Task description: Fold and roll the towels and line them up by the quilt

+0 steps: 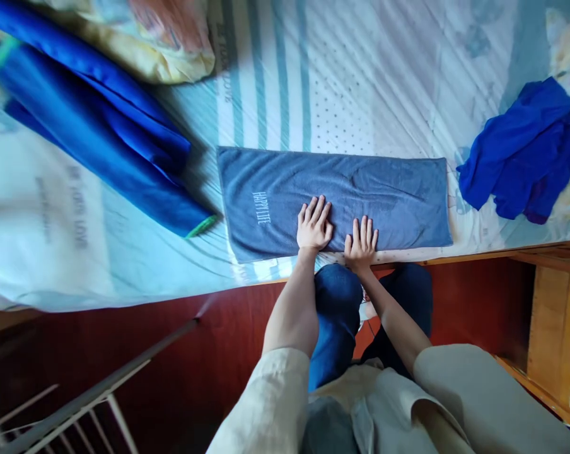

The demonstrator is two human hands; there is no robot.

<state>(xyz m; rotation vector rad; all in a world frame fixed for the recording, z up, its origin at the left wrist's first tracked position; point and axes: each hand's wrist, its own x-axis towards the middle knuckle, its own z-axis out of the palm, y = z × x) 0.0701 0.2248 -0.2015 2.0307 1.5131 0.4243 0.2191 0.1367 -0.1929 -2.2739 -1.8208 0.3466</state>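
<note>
A grey-blue towel (398,195) lies spread lengthwise along the near edge of the bed, with "HAPPY LIFE" lettered in white toward its left end. Slight wrinkles run across its surface. My left hand (314,224) rests palm down on the towel near its middle, fingers stretched out. Just to the right, my right hand (361,243) lies flat on the towel's near edge, its fingers extended as well. Neither hand grips anything.
A patterned bedsheet (342,107) covers the bed. Blue garments (105,132) with green trim lie at left, beside a yellowish bundle (171,60). A crumpled blue cloth (521,148) sits at right. A metal rack (91,391) stands lower left, and a wooden frame (550,315) lower right.
</note>
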